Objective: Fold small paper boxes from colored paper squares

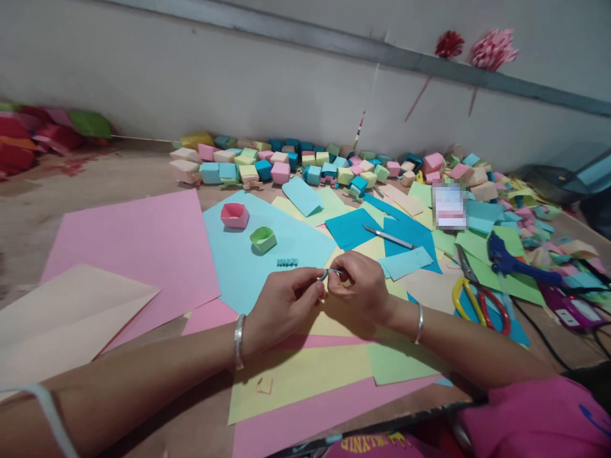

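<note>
Over the coloured sheets, my left hand and my right hand meet fingertip to fingertip. Between them they pinch a thin blue paper strip, bent at its left end. Most of the strip is hidden by the fingers. Just beyond my left hand, a short row of small curled blue paper pieces lies on a light blue sheet. Behind that row sit a green folded paper box and a pink one, both with their tops open.
Many small paper boxes line the wall. To the right lie a craft knife, scissors with yellow and red handles, a blue glue gun and a purple power strip with cords. A large pink sheet covers the left.
</note>
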